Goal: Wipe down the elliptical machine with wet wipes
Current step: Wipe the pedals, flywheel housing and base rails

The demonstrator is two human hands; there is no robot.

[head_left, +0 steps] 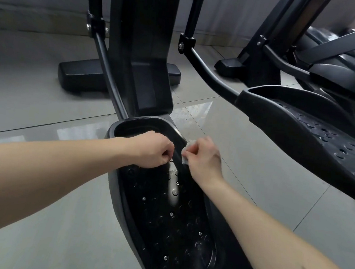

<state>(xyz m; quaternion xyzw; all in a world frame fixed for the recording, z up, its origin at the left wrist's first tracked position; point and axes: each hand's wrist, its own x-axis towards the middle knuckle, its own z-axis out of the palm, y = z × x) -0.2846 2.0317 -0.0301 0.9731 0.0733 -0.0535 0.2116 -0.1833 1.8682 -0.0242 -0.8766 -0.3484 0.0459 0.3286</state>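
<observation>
Wipe (186,151) pinched in the right hand (204,158) presses the pedal (164,219) rim; left hand (152,150), just beside, is curled, its hold unclear.

The elliptical machine (142,44) is black. Its near pedal (164,219) is glossy and studded. A small white wet wipe (186,151), crumpled, is pinched by the right hand (204,156) against the pedal's raised right rim.

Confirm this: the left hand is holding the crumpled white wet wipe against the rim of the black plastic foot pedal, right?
No, the right hand holds the crumpled white wet wipe against the rim of the black plastic foot pedal; the head view shows it.
</observation>
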